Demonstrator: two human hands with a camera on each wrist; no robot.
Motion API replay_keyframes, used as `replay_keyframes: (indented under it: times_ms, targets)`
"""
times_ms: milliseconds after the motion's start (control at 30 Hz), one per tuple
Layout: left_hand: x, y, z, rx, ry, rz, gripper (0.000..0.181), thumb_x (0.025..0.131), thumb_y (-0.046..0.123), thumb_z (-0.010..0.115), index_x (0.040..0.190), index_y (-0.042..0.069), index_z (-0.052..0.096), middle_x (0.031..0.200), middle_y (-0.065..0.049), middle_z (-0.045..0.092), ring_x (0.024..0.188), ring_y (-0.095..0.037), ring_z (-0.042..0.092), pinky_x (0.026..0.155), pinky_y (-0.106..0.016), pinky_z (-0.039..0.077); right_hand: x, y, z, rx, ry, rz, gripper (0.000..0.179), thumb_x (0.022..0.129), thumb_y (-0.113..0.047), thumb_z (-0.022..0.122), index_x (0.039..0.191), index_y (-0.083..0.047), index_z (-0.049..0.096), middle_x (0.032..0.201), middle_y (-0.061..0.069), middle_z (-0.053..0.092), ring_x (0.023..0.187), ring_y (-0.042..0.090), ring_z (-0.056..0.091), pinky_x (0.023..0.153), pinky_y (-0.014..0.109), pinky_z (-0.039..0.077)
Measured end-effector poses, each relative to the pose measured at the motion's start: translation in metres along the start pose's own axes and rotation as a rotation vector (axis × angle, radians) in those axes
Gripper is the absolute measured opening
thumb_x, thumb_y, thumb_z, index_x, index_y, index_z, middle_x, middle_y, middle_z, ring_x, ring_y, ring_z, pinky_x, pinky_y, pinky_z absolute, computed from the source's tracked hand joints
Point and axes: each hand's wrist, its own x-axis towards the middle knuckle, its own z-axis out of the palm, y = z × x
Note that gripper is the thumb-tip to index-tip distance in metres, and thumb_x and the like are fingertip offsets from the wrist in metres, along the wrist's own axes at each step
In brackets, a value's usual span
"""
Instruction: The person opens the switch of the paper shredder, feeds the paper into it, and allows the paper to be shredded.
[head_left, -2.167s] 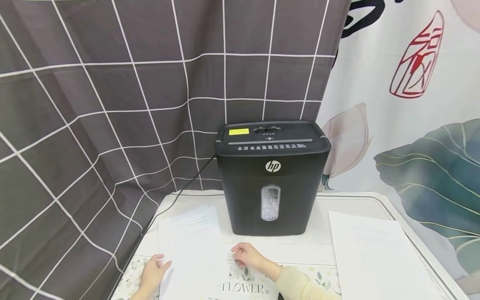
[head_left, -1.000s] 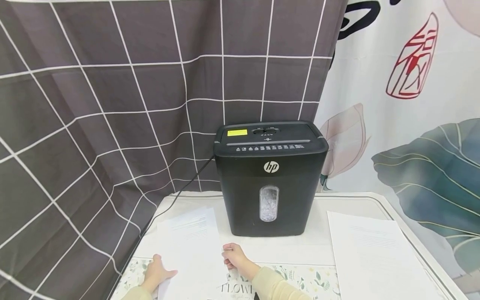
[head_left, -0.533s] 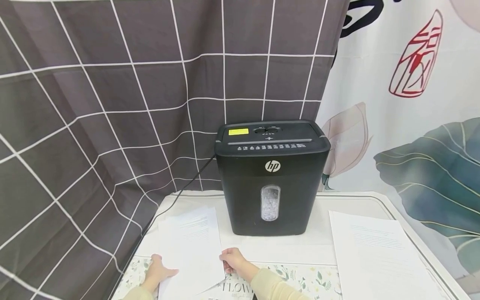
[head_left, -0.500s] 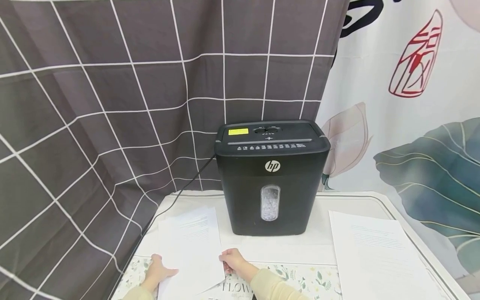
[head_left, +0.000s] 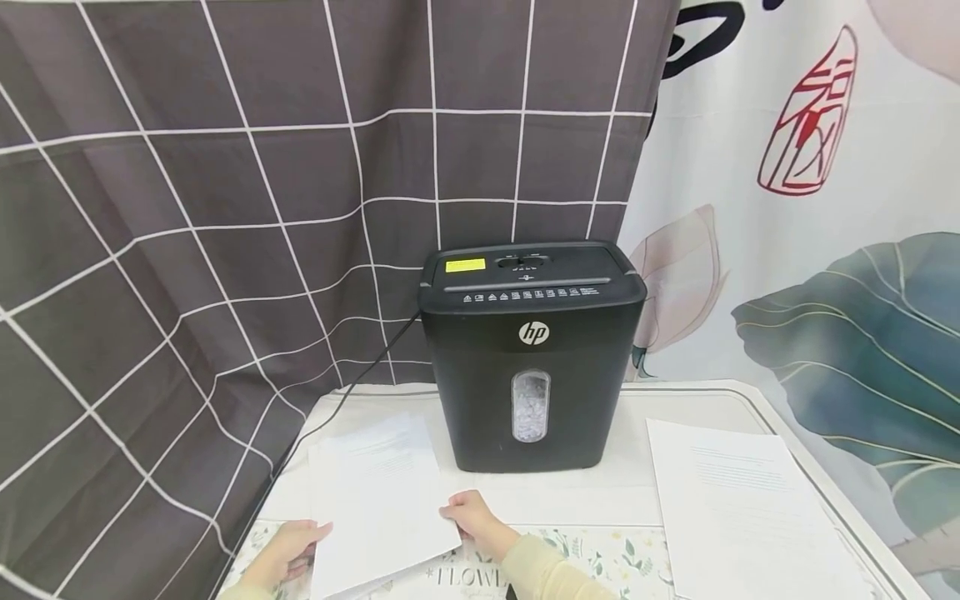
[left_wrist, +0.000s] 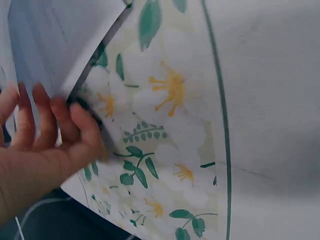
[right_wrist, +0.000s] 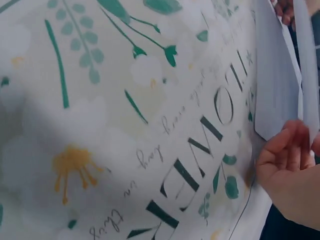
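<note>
A white sheet of paper (head_left: 378, 517) is raised off the paper stack (head_left: 322, 467) on the left of the table, its near edge tilted up. My right hand (head_left: 476, 521) pinches its right edge between thumb and fingers; the right wrist view shows this right hand (right_wrist: 287, 157) at the sheet's edge with a gap under it. On the other side my left hand (head_left: 288, 550) holds the left edge, thumb by the border and fingers curled beneath. In the left wrist view, the left hand's fingers (left_wrist: 47, 120) are bent beside the paper (left_wrist: 55, 40).
A black HP paper shredder (head_left: 532, 375) stands behind the hands, shreds visible in its window. Its cord (head_left: 345, 400) runs down the left side. Another printed paper stack (head_left: 750, 517) lies to the right. A floral tablecloth (head_left: 592, 550) covers the near table, and a grid curtain (head_left: 247, 183) hangs behind.
My left hand has shifted from resting its thumb over the pages to gripping the left edge. The top sheet has risen from the stack, while my right hand keeps its pinch. The head view has turned slightly.
</note>
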Motion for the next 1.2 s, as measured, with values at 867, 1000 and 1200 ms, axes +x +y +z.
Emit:
replay_keyframes:
  times_ms: [867,1000,1200]
  targets:
    - [-0.034,0.042,-0.021,-0.012,0.202,0.373,0.027,0.095,0.009,0.051,0.109,-0.014,0.053,0.085,-0.012,0.072,0.071,0.002,0.059,0.071,-0.024,0.053,0.014,-0.034,-0.024,0.293,-0.117,-0.185,0.012,0.089,-0.007,0.057,0.077,-0.004,0.058,0.062,-0.011,0.054,0.061,0.003,0.054,0.058,0.018,0.047]
    - [-0.040,0.053,-0.022,-0.014,0.196,0.414,0.045,0.097,0.011,0.046,0.129,-0.020,0.037,0.113,-0.034,0.060,0.077,0.010,0.058,0.075,-0.020,0.053,0.010,-0.048,-0.028,0.310,-0.100,-0.235,0.012,0.088,-0.007,0.059,0.077,-0.002,0.058,0.061,-0.013,0.056,0.062,0.003,0.052,0.059,0.019,0.043]
    - [-0.051,0.065,-0.021,-0.081,0.257,0.521,0.037,0.091,0.006,0.058,0.120,-0.016,0.051,0.091,0.002,0.074,0.076,0.004,0.063,0.070,-0.018,0.052,0.002,-0.064,-0.034,0.370,-0.108,-0.289,0.013,0.087,-0.002,0.059,0.075,-0.008,0.059,0.062,-0.014,0.058,0.062,0.002,0.051,0.061,0.017,0.043]
